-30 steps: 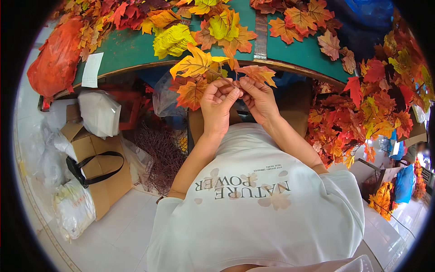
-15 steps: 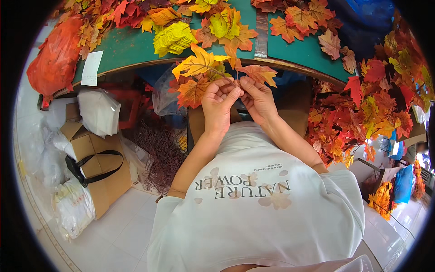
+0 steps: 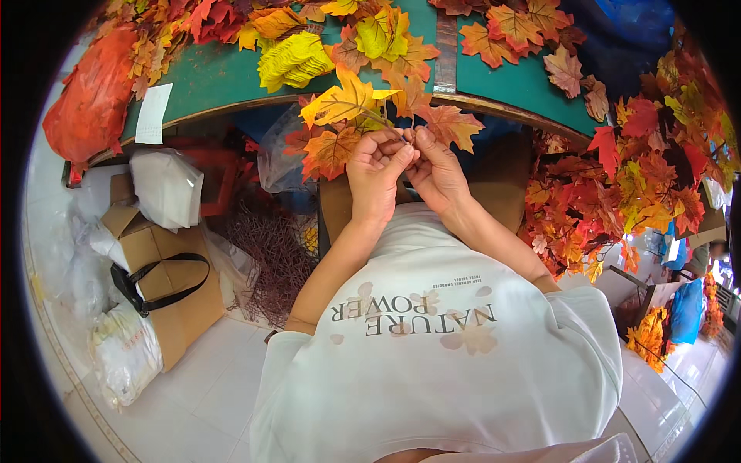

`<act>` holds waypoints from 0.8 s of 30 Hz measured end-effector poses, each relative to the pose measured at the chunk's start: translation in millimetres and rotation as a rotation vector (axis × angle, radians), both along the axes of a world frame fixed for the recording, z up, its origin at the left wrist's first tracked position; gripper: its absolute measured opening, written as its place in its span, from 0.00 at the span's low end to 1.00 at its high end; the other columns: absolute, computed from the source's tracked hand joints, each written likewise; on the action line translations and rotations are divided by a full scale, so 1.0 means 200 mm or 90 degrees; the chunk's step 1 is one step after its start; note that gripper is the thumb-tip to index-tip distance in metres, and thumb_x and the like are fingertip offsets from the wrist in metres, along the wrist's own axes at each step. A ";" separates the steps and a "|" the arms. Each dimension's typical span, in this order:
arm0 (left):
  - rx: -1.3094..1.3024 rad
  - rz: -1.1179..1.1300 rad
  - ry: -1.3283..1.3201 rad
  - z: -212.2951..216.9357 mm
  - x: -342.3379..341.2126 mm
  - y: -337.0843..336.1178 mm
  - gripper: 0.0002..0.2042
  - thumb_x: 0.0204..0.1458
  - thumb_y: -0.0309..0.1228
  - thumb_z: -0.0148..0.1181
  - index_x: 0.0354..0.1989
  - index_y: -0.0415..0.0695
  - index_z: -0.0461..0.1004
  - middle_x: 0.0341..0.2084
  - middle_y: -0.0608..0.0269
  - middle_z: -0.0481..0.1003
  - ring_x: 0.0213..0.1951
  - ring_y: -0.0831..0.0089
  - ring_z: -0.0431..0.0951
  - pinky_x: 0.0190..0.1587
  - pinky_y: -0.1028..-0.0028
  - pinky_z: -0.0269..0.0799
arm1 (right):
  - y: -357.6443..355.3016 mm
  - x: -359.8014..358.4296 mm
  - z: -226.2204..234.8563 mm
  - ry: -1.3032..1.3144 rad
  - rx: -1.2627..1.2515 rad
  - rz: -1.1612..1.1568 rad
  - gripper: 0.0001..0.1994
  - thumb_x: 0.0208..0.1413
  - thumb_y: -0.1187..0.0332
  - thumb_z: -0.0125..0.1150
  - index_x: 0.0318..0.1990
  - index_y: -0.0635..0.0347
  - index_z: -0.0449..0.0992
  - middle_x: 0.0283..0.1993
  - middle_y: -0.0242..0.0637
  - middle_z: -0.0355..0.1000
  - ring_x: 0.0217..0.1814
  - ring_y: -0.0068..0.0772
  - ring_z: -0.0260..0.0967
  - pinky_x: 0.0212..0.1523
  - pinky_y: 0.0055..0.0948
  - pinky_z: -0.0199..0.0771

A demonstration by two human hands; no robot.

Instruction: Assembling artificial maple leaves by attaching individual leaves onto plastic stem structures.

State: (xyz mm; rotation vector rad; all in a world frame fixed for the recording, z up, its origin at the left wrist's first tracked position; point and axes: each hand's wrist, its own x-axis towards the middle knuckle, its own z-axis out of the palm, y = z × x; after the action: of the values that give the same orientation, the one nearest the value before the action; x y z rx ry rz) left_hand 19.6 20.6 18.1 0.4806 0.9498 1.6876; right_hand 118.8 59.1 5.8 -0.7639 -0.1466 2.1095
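Both my hands meet just in front of the table edge. With curled fingers, my left hand [image 3: 374, 174] grips the stem of an artificial maple leaf branch; a yellow leaf [image 3: 340, 102] and an orange leaf [image 3: 332, 152] fan out above and beside it. My right hand [image 3: 441, 171] pinches at the same spot, thumb against fingers, with an orange-red leaf [image 3: 448, 125] standing just beyond its fingertips. That leaf's stem runs down to the pinch, where the fingers partly hide the joint. The fingertips of both hands almost touch.
Stacked yellow leaves [image 3: 293, 62] and loose orange leaves [image 3: 490, 45] lie on the green tabletop [image 3: 224, 77]. A red plastic bag [image 3: 91, 100] hangs at the left. Below stand a cardboard box [image 3: 181, 301] and a heap of brown stems [image 3: 274, 262]. Finished-looking leaf branches [image 3: 587, 208] crowd the right.
The orange-red leaf by my right hand has shifted slightly right and turned more into view. The yellow leaf has tipped up a little. Both hands keep their hold nearly in place.
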 end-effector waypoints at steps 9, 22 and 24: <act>-0.004 0.015 -0.003 0.00 0.01 0.00 0.11 0.47 0.15 0.57 0.39 0.35 0.68 0.32 0.58 0.74 0.33 0.74 0.76 0.40 0.76 0.74 | 0.00 -0.01 -0.01 -0.016 0.022 -0.009 0.06 0.54 0.67 0.60 0.37 0.57 0.75 0.36 0.28 0.74 0.31 0.15 0.67 0.37 0.17 0.68; -0.032 -0.009 0.011 0.00 0.02 0.01 0.11 0.47 0.15 0.58 0.40 0.34 0.68 0.32 0.57 0.74 0.33 0.75 0.76 0.39 0.77 0.75 | -0.04 0.02 -0.04 -0.010 -0.016 -0.042 0.04 0.55 0.67 0.58 0.37 0.53 0.74 0.34 0.25 0.72 0.32 0.16 0.67 0.37 0.19 0.68; -0.037 -0.023 0.020 0.00 0.04 0.01 0.11 0.47 0.15 0.58 0.40 0.34 0.68 0.32 0.57 0.74 0.32 0.75 0.76 0.39 0.78 0.75 | -0.03 0.04 -0.04 -0.002 -0.024 -0.045 0.05 0.55 0.67 0.58 0.37 0.53 0.73 0.33 0.25 0.72 0.31 0.16 0.67 0.37 0.19 0.68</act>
State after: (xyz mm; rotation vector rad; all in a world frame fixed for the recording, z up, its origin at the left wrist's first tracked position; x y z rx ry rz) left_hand 27.1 23.0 18.9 0.4849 1.0048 1.6201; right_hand 126.7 53.4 -2.5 -0.7838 -0.0808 2.0496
